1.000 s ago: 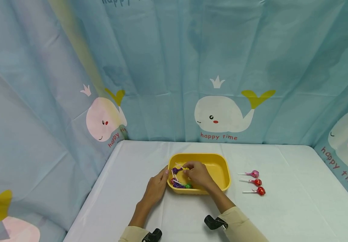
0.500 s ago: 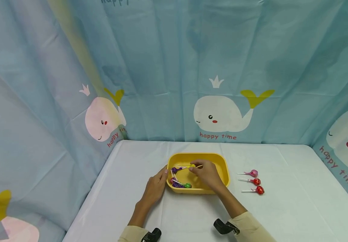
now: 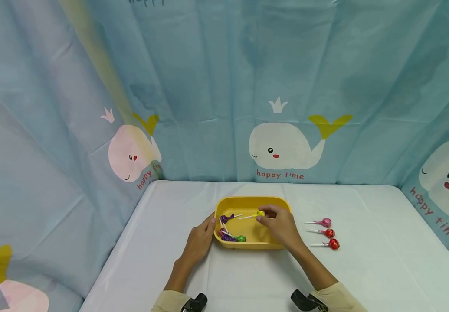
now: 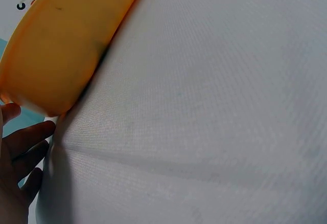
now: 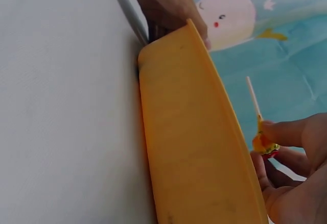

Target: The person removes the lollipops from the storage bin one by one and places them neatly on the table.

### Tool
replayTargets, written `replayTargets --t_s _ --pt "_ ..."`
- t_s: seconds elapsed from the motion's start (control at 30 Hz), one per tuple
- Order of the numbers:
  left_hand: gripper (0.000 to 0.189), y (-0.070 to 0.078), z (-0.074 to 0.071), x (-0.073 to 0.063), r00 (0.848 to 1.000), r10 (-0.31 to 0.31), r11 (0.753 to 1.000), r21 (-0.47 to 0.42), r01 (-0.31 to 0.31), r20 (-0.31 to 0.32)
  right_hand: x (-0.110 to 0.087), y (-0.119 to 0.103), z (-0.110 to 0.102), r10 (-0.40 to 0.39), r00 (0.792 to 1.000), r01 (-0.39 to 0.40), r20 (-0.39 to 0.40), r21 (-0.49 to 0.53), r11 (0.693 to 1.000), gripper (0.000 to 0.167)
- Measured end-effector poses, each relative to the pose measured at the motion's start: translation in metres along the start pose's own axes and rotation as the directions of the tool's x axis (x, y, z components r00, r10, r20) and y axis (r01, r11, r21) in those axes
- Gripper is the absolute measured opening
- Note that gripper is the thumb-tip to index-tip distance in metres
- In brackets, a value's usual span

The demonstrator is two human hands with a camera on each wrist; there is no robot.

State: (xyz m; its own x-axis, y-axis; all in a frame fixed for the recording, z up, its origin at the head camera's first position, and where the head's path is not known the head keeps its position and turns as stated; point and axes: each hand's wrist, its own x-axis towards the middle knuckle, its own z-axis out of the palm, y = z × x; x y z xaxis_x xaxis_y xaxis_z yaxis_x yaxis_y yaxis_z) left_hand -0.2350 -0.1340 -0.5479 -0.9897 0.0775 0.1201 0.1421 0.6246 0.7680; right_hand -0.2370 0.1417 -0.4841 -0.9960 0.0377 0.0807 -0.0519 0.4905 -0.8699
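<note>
My right hand (image 3: 280, 223) pinches a yellow-wrapped lollipop (image 3: 261, 213) by its head, above the right part of a yellow tray (image 3: 255, 245). The lollipop's white stick points left in the head view; in the right wrist view, red shows on the wrapper of the lollipop (image 5: 263, 143). My left hand (image 3: 198, 240) rests against the tray's left end, its fingers fairly straight and a fingertip at the rim. Inside the tray's left part lie a purple lollipop (image 3: 224, 219), a green lollipop (image 3: 241, 238) and others partly overlapping.
To the right of the tray, a pink lollipop (image 3: 326, 222) and two red lollipops, the nearest red lollipop (image 3: 334, 244) included, lie in a column with sticks pointing left. A white cloth covers the table (image 3: 162, 208). A whale-print curtain (image 3: 208, 151) hangs behind and at the sides.
My right hand has moved right across the tray with the yellow lollipop, away from the purple one. My left hand stays at the tray's left end.
</note>
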Motion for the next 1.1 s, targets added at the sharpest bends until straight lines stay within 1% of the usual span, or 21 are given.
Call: replayTargets --t_s 0.2,0.67,0.93,1.1 --pt "0.06 0.002 -0.001 0.0 1.0 -0.001 1.0 -0.009 0.001 -0.002 -0.009 0.004 -0.015 0.011 1.0 -0.011 -0.022 -0.011 1.0 0.029" --pt "0.06 0.001 0.0 -0.002 1.0 0.015 1.0 -0.008 -0.015 -0.001 -0.03 0.023 -0.051 0.047 0.998 -0.047 -0.044 -0.012 0.999 0.036" --pt "0.059 0.001 -0.001 -0.001 1.0 0.009 1.0 -0.013 -0.009 -0.001 -0.039 0.032 -0.069 0.051 0.996 -0.051 -0.08 -0.001 0.999 0.039" --pt "0.059 0.001 -0.001 0.0 1.0 0.008 1.0 -0.019 -0.008 -0.005 -0.044 0.038 -0.079 0.062 0.995 -0.064 -0.08 -0.026 0.998 0.04"
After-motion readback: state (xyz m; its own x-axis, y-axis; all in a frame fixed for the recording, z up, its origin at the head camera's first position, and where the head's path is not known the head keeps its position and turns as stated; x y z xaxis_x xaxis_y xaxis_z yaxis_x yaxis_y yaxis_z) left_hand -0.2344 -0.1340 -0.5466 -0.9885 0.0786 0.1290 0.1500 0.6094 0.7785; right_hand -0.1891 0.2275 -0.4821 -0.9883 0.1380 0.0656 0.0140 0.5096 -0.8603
